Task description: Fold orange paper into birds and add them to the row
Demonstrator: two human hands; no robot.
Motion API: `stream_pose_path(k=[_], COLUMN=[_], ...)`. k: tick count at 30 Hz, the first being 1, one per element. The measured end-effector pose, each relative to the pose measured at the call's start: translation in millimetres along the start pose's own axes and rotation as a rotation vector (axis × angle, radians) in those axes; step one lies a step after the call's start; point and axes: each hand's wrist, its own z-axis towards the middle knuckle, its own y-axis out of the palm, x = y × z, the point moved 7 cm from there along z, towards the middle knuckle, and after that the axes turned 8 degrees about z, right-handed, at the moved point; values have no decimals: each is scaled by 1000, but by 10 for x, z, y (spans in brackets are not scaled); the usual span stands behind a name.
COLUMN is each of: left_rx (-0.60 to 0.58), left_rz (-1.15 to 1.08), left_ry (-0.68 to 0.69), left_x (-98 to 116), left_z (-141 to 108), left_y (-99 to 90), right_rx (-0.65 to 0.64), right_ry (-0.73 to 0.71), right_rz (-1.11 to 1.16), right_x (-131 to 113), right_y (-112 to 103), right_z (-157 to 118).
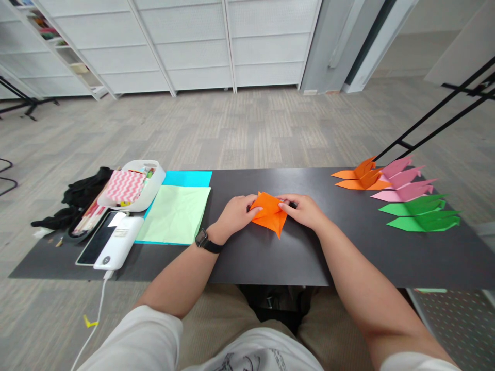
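Observation:
A partly folded sheet of orange origami paper (pixel 269 212) lies on the dark table in front of me, one pointed corner toward my body. My left hand (pixel 240 215) grips its left edge, thumb on top and fingers curled beneath. On the opposite side, my right hand (pixel 300 208) pinches the paper near its upper right edge, thumb pressed on the surface. Both hands are closed on the same piece. At the right stand folded paper figures: orange ones (pixel 361 176), pink ones (pixel 406 180) and green ones (pixel 423 215).
Left of my hands lie light green paper sheets (pixel 176 214) over blue paper (pixel 189 178). Beyond them are a white basket (pixel 157 180), black cloth (pixel 87 188), a phone (pixel 96 242) and a white power bank (pixel 119 242) with a cable. The dark table (pixel 266 263) has its near edge at my lap.

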Motion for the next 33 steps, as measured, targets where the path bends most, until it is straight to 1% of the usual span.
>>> stream_pose_path(k=[3, 5, 7, 9, 10, 12, 15, 20, 23, 27, 31, 33], left_rx=[10, 34, 67, 100, 117, 162, 247, 321, 329, 278, 196, 175], left_rz=[-20, -36, -34, -18, -12, -14, -45, -108, -48, 28, 77, 102], left_ry=[-9, -64, -145, -201, -213, -218, -213, -177, -97, -15, 76, 106], left_x=[-28, -85, -159, -216, -233, -261, -304, -342, -289, -243, -204, -187], left_z=[-10, -21, -34, -41, -40, -33, -22, -13, -12, -18, -25, -28], left_y=[15, 28, 44, 60, 67, 68, 48, 12, -44, -104, -111, -110], right_rx=[28, 91, 166, 214, 213, 170, 75, 23, 7, 16, 19, 16], right_ry=[27, 3, -65, -166, -219, -302, -363, -405, -384, -371, -394, -409], right_rz=[68, 135, 158, 121, 95, 58, 26, -8, -15, -16, -20, -6], right_x=[40, 14, -67, -193, -261, -377, -486, -595, -602, -579, -577, -587], right_y=[-6, -59, -142, -211, -224, -204, -103, 41, 76, 48, 15, 13], right_z=[-2, -4, -16, -41, -56, -83, -114, -140, -132, -122, -129, -136])
